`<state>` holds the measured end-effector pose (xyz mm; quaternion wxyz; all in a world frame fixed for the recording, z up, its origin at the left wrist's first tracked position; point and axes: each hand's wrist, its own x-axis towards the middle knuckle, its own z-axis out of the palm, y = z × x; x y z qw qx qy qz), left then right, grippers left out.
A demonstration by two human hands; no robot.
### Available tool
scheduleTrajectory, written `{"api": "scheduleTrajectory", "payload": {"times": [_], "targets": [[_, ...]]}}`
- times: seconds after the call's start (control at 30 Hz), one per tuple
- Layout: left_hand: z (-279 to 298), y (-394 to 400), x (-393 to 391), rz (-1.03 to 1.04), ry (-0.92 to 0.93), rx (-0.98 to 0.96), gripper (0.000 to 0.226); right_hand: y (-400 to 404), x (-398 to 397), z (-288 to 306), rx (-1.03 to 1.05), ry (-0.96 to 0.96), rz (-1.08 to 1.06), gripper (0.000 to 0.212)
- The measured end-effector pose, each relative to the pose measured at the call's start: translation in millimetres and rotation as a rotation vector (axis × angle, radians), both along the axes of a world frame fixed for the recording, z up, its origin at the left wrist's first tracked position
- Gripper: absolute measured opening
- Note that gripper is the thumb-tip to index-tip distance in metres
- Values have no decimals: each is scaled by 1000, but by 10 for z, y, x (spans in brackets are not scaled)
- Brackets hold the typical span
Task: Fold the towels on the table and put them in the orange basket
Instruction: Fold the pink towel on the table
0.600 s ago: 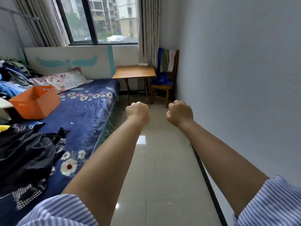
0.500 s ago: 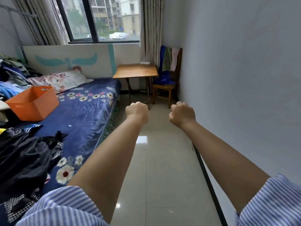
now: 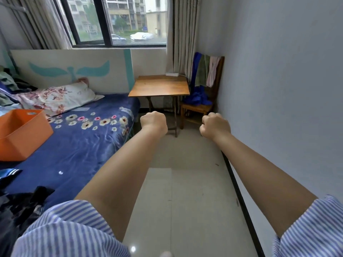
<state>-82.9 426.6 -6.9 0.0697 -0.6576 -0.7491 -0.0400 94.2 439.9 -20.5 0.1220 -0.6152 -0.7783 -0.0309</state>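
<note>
Both my arms are stretched forward over the tiled floor. My left hand (image 3: 153,121) and my right hand (image 3: 215,126) are closed into fists and hold nothing. Ahead stands a small wooden table (image 3: 160,85) with only a small white object at its back edge. Beside it, a wooden chair (image 3: 199,108) carries blue, green and pink towels (image 3: 204,70) over its back and a crumpled blue cloth (image 3: 196,100) on its seat. The orange basket (image 3: 22,134) sits empty on the bed at the left.
A bed (image 3: 79,145) with a blue flowered cover and a pillow (image 3: 55,98) fills the left side. Dark clothes (image 3: 16,206) lie piled at its near end. A grey wall (image 3: 278,89) runs along the right; a window with curtains is at the back.
The view has moved forward toward the table and chair, which look larger. Both fists stay closed and held out in front.
</note>
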Motion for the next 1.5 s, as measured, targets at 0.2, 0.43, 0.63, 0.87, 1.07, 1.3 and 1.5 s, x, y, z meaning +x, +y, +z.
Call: {"api": "scheduleTrajectory", "payload": {"times": [0.2, 0.43, 0.63, 0.87, 1.07, 1.3, 1.5], "targets": [[175, 1646, -252, -106, 7, -13, 22, 1563, -312, 198, 74, 30, -14, 26], [73, 3419, -269, -171, 17, -55, 16, 3319, -382, 101, 77, 15, -49, 25], [-6, 5040, -188, -142, 2, -77, 21, 4943, -239, 25, 95, 12, -50, 24], [217, 6908, -63, -119, -14, -47, 21, 6846, -48, 154, 78, 46, -52, 26], [197, 8444, -113, -140, 36, -52, 24, 8347, -89, 128, 62, 33, -61, 26], [307, 10242, -213, -237, 50, -53, 25, 10011, -48, 173, 72, 53, -194, 24], [344, 11507, 61, -356, 29, -76, 27, 11105, 292, 221, 73, 59, -333, 25]]}}
